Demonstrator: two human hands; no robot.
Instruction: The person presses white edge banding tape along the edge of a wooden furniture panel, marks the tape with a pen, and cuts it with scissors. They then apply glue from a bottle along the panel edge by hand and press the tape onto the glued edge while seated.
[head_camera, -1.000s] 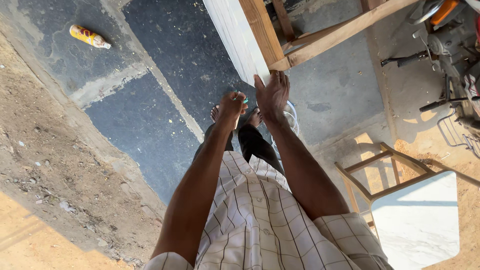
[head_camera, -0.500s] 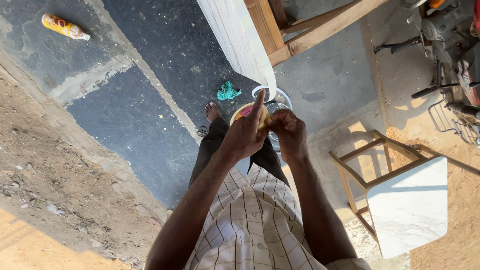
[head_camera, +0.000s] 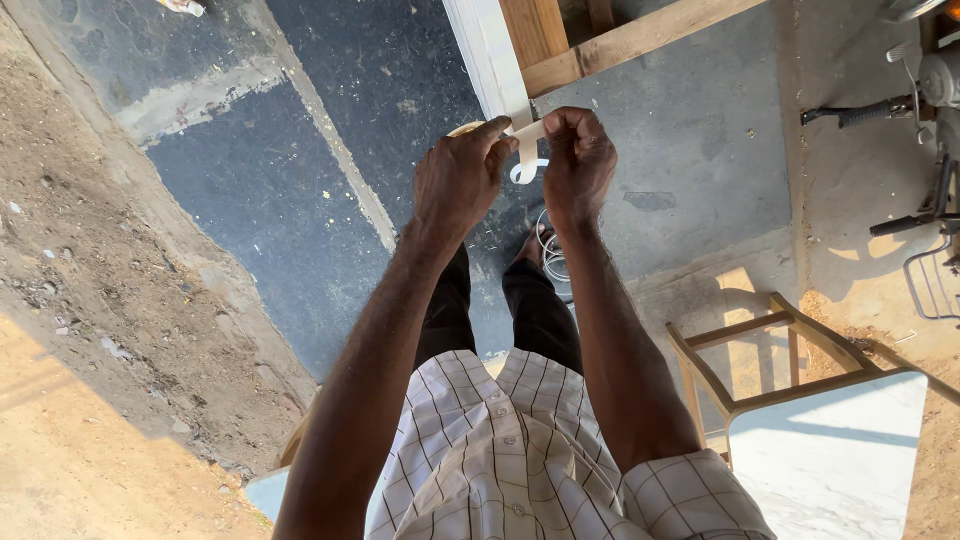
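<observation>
Near: checked shirt (head_camera: 520, 470), both forearms raised ahead. Left hand (head_camera: 462, 180) closed around a tape roll (head_camera: 466, 129), mostly hidden. Right hand (head_camera: 578, 160) pinches the white tape strip (head_camera: 528, 150), grip tight, strip stretched between hands and curling below. Just beyond: white board edge (head_camera: 490, 55) on wooden frame (head_camera: 630, 40), strip held level with it.

Left hand (head_camera: 462, 178) at 12 o'clock from shirt (head_camera: 520, 460), right hand (head_camera: 578, 160) just beside it at 3 o'clock. Strip of tape (head_camera: 527, 150) between both hands, touching fingers of each. Board edge (head_camera: 487, 55) at 12 o'clock from hands, tape touching its lower end. Wooden frame (head_camera: 620, 40) at 1 o'clock. Small table (head_camera: 820, 450) at 4 o'clock from hands. Handlebars (head_camera: 860, 115) at 3 o'clock, well apart. Dirt strip (head_camera: 110, 300) at 8 o'clock.
</observation>
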